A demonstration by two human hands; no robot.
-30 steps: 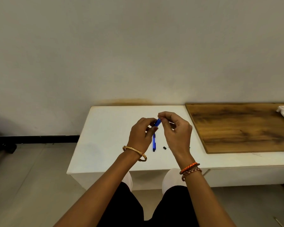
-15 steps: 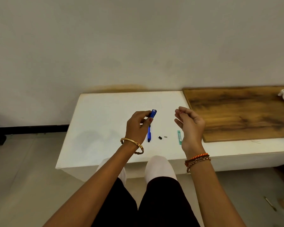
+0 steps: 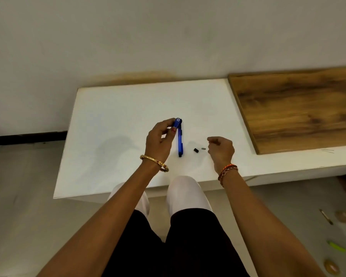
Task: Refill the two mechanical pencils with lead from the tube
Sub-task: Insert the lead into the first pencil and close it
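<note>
Left hand (image 3: 160, 139) fingers pinched the blue pencil (image 3: 179, 136) upright near the worktop (image 3: 112, 116) centre, open end up. Right hand (image 3: 221, 149) curled loosely nearer the front edge; contents unclear, lead tube hidden.

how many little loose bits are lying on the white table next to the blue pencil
2. A black cap-like piece lies right of the blue pencil, and a smaller grey piece sits just right of it, near the right hand. That hand may hide more.
</note>
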